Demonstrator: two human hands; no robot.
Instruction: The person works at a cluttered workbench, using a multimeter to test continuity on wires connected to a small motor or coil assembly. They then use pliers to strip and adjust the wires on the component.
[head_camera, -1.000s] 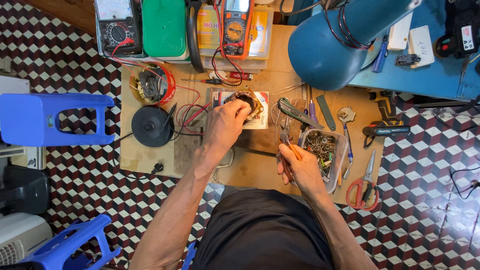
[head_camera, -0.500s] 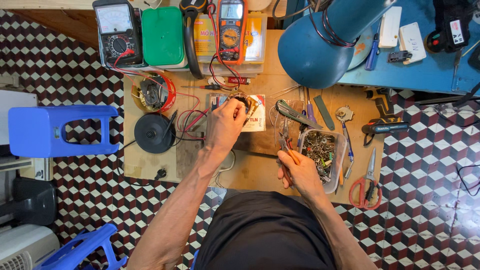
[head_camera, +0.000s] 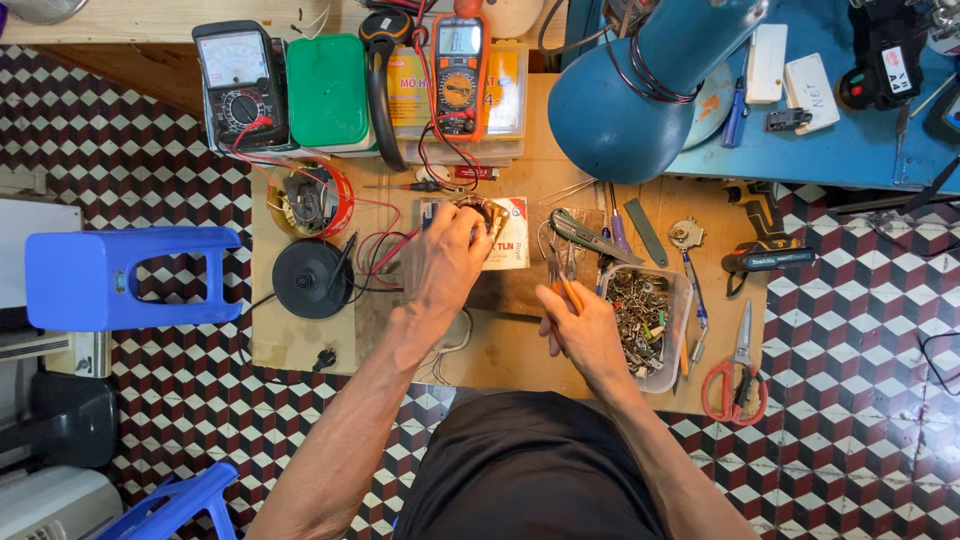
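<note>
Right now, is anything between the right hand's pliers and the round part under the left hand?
Nothing visible blocks it. The right hand holds orange-handled pliers, and only bare wooden board separates them from the round part that the left hand grips.

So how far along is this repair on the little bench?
Done so far: the tools are laid out and an orange meter stands wired with red leads. In hand: the left hand grips a small round part over a white card, and the right hand holds orange-handled pliers beside the screw tray. Left: the opened red unit and black base lie apart.
</note>
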